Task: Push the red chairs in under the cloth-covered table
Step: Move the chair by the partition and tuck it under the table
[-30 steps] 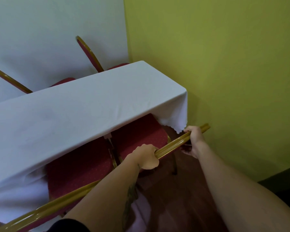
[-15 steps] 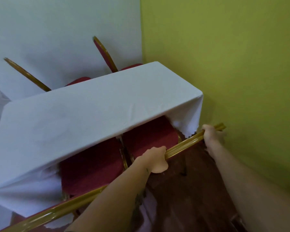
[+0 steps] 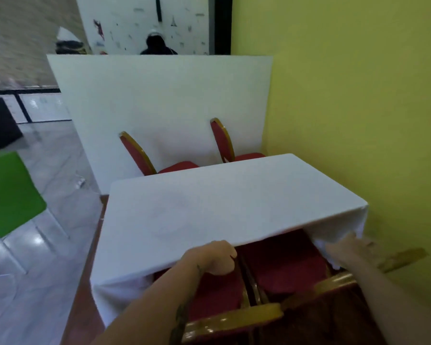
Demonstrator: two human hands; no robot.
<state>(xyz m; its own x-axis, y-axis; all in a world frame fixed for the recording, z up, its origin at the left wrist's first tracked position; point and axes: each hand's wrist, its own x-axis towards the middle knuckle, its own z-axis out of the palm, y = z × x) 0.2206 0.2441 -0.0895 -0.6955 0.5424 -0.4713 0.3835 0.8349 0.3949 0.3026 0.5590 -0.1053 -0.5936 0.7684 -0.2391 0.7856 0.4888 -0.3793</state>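
A: Currently noted: two red chairs on the near side of the table (image 3: 209,212), seats partly under the white cloth. Right-hand chair (image 3: 284,267), left-hand chair (image 3: 217,295); gold backrest tops closest to camera. Two more red chairs on the far side (image 3: 177,166), seats only just under the table's far edge.

B: Hands?

A: Left hand (image 3: 213,257) curled loosely at the near cloth edge, above the left-hand chair; nothing clearly pinched. Right hand (image 3: 353,250) flat, fingers spread, at the hanging cloth corner beside the yellow wall (image 3: 346,108). Blurred, so contact with the cloth unclear.

B: Risks from here?

A: Judged, not seen: cloth hem snagging on a backrest and dragging off the table if pushed further. Near chairs side by side, almost touching; frames could lock and skew. Right-hand chair near the wall, possible scrape.
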